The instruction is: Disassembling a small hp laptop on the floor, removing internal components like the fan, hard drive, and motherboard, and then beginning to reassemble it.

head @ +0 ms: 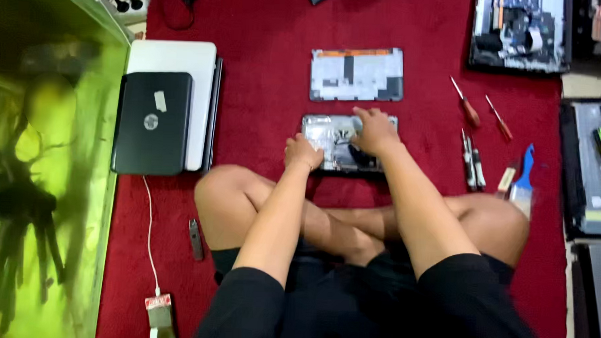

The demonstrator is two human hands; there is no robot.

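I sit cross-legged on a red carpet (pixel 264 68). In front of my legs lies an opened laptop base (pixel 328 133) with its inner parts showing. My left hand (pixel 303 152) rests in a loose fist on its near left part. My right hand (pixel 375 130) lies on its right half, fingers spread and pressing down at the far edge. Whether either hand holds a small part is hidden. Just beyond lies a grey laptop cover panel (pixel 357 74) with an orange strip.
Stacked laptops, black (pixel 152 122) on white (pixel 174 54), lie at left beside a green glass tank (pixel 40 180). Screwdrivers (pixel 468 105), small tools (pixel 474 165) and a blue-handled brush (pixel 523 180) lie at right. Dismantled laptops (pixel 518 30) sit far right. A white cable with adapter (pixel 159 311) trails near my left knee.
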